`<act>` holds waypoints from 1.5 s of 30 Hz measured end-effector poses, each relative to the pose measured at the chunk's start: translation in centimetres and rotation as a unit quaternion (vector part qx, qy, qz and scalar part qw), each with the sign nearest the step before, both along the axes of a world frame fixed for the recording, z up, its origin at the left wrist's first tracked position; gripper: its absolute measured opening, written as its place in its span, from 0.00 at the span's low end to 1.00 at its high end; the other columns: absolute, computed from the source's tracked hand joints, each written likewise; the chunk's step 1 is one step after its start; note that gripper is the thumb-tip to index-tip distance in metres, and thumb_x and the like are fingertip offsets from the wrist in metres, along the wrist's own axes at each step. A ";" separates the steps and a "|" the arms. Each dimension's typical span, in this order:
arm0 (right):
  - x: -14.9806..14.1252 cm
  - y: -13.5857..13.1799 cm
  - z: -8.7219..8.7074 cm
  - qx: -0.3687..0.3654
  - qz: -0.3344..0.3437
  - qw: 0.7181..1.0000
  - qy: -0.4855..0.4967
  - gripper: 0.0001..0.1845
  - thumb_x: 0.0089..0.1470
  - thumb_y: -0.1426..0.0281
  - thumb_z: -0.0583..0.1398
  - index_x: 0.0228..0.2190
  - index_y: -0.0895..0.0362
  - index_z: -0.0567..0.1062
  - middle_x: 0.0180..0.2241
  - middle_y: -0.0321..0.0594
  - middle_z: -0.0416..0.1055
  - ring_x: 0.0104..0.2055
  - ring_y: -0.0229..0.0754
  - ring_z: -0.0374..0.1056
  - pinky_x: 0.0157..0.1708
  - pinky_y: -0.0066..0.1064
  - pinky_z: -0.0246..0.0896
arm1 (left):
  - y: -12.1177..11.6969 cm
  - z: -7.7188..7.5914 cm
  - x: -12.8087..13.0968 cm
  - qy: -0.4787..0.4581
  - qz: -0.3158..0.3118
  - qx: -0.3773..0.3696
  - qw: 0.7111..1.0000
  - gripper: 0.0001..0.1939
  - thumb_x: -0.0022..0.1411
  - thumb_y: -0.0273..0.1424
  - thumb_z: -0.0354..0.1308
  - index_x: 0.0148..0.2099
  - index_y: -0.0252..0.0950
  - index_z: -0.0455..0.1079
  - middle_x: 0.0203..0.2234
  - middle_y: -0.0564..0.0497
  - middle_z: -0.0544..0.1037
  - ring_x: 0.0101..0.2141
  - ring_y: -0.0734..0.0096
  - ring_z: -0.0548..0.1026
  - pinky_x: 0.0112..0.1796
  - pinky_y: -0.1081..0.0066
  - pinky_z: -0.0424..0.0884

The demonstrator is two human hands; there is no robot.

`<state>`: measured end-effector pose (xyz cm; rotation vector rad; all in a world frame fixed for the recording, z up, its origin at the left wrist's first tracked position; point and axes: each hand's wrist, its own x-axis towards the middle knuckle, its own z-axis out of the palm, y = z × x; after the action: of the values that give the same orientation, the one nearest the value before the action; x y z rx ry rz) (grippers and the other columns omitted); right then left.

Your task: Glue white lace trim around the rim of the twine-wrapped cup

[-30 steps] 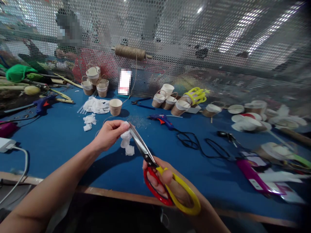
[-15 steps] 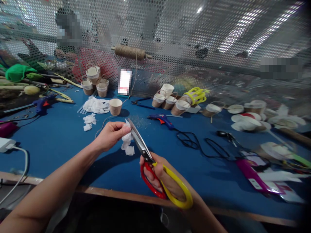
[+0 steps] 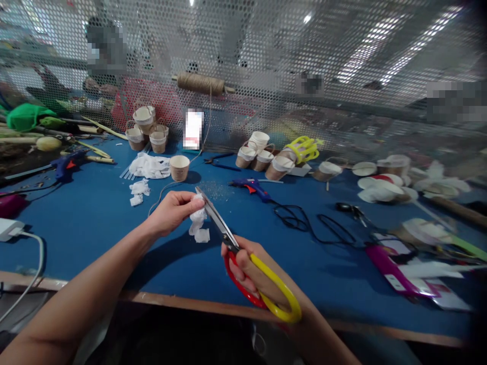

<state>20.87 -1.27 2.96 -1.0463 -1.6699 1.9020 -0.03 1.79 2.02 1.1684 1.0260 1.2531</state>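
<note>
The left hand [image 3: 173, 214] pinches a crumpled white strip [image 3: 197, 221] above the blue table [image 3: 182, 276]; the right hand [image 3: 249, 261] grips red-and-yellow scissors [image 3: 217, 219], their blades at the strip, apparently touching it. Beyond, a small cup [image 3: 179, 169] stands left of a glue gun [image 3: 259, 190].

Twine spool [image 3: 200, 84] by perforated screen [image 3: 152, 45]; white adapter [image 3: 9, 229] left.

Blue tabletop [image 3: 315, 276], crumpled white pieces [image 3: 150, 166], upright brown cup [image 3: 179, 171], corded glue gun [image 3: 259, 190], small handled pots [image 3: 158, 143]
</note>
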 end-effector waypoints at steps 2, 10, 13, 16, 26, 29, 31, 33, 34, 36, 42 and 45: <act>0.2 0.3 0.2 0.036 -0.014 0.999 -0.030 0.29 0.45 0.43 0.52 0.33 0.56 0.62 0.15 0.24 0.51 0.12 0.26 0.43 0.09 0.20 0.42 | 0.2 0.0 -0.2 0.022 -0.001 -0.002 1.000 0.12 0.50 0.38 0.62 0.24 0.34 0.74 0.13 0.56 0.65 0.17 0.81 0.58 0.19 0.77 0.52; 2.8 3.3 -0.3 0.313 -0.075 0.866 -0.382 0.20 0.49 0.56 0.58 0.39 0.55 0.67 0.27 0.38 0.69 0.27 0.41 0.65 0.27 0.31 0.57 | 0.8 2.1 -2.3 0.060 0.105 0.044 0.992 0.08 0.48 0.34 0.61 0.28 0.34 0.74 0.20 0.53 0.73 0.20 0.80 0.63 0.22 0.77 0.60; 3.3 4.3 -1.3 0.339 -0.047 0.804 -0.487 0.21 0.50 0.62 0.57 0.45 0.57 0.67 0.36 0.46 0.71 0.38 0.48 0.68 0.34 0.33 0.59 | 0.8 3.5 -3.8 0.072 0.166 0.073 0.981 0.08 0.48 0.33 0.61 0.30 0.34 0.74 0.21 0.53 0.73 0.21 0.79 0.66 0.24 0.76 0.62; 3.4 4.9 -2.1 0.344 -0.032 0.787 -0.511 0.23 0.52 0.67 0.55 0.50 0.60 0.65 0.40 0.50 0.70 0.41 0.49 0.68 0.35 0.33 0.59 | 1.0 4.4 -5.7 0.107 0.231 0.091 0.963 0.08 0.47 0.33 0.61 0.29 0.33 0.73 0.21 0.54 0.73 0.22 0.78 0.67 0.26 0.75 0.64; 2.9 5.4 -1.2 0.353 0.005 0.765 -0.538 0.25 0.53 0.72 0.53 0.53 0.62 0.64 0.43 0.53 0.68 0.48 0.50 0.64 0.42 0.35 0.58 | 1.0 6.6 -11.2 0.178 0.361 0.137 0.905 0.04 0.49 0.36 0.61 0.28 0.42 0.72 0.24 0.57 0.75 0.24 0.76 0.66 0.29 0.71 0.66; 2.7 5.2 -0.8 0.349 0.011 0.758 -0.551 0.26 0.53 0.72 0.53 0.55 0.62 0.62 0.45 0.55 0.67 0.51 0.54 0.62 0.44 0.38 0.58 | 1.1 6.9 -11.9 0.202 0.379 0.158 0.889 0.05 0.51 0.37 0.59 0.31 0.44 0.71 0.25 0.57 0.75 0.25 0.73 0.68 0.30 0.69 0.66; 2.7 5.1 -0.5 0.343 0.012 0.753 -0.562 0.25 0.53 0.71 0.54 0.53 0.61 0.64 0.44 0.56 0.67 0.48 0.55 0.64 0.41 0.38 0.60 | 1.5 6.6 -12.3 0.276 0.387 0.150 0.867 0.09 0.55 0.39 0.53 0.34 0.43 0.70 0.25 0.56 0.75 0.26 0.71 0.69 0.29 0.69 0.65; 2.6 5.1 -0.2 0.339 0.012 0.749 -0.569 0.24 0.53 0.70 0.53 0.52 0.61 0.66 0.42 0.55 0.67 0.44 0.53 0.66 0.37 0.37 0.61 | 2.1 5.8 -12.8 0.379 0.377 0.121 0.836 0.12 0.57 0.39 0.49 0.35 0.39 0.70 0.23 0.55 0.74 0.26 0.69 0.69 0.27 0.70 0.62; 2.6 5.2 -0.1 0.339 0.011 0.747 -0.572 0.23 0.53 0.69 0.53 0.51 0.60 0.67 0.42 0.54 0.67 0.43 0.52 0.67 0.35 0.36 0.62 | 2.6 5.3 -13.0 0.427 0.361 0.102 0.823 0.13 0.56 0.38 0.49 0.33 0.37 0.70 0.20 0.54 0.74 0.25 0.69 0.69 0.26 0.71 0.60; 2.6 5.3 0.1 0.346 0.007 0.746 -0.569 0.22 0.54 0.67 0.53 0.50 0.58 0.68 0.41 0.52 0.68 0.42 0.51 0.67 0.35 0.35 0.62 | 3.5 4.1 -13.5 0.503 0.321 0.066 0.800 0.10 0.52 0.36 0.52 0.25 0.35 0.69 0.15 0.52 0.71 0.23 0.66 0.69 0.24 0.70 0.57; 1.4 5.8 0.8 0.362 0.000 0.769 -0.526 0.23 0.55 0.63 0.53 0.50 0.61 0.68 0.40 0.51 0.68 0.42 0.50 0.67 0.37 0.35 0.61 | 6.2 2.1 -12.8 0.618 0.228 0.037 0.751 0.10 0.46 0.34 0.58 0.31 0.34 0.73 0.25 0.43 0.76 0.34 0.52 0.73 0.35 0.65 0.64; 0.6 6.0 1.3 0.364 0.005 0.796 -0.484 0.22 0.56 0.63 0.53 0.49 0.61 0.69 0.39 0.50 0.69 0.39 0.48 0.68 0.35 0.33 0.61 | 7.2 2.2 -10.6 0.643 0.207 0.075 0.734 0.20 0.52 0.36 0.55 0.46 0.32 0.70 0.42 0.38 0.73 0.45 0.51 0.69 0.45 0.61 0.62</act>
<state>21.52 4.72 4.26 -1.7285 -2.5761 0.4523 -10.64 8.96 4.27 2.0815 2.3243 0.6886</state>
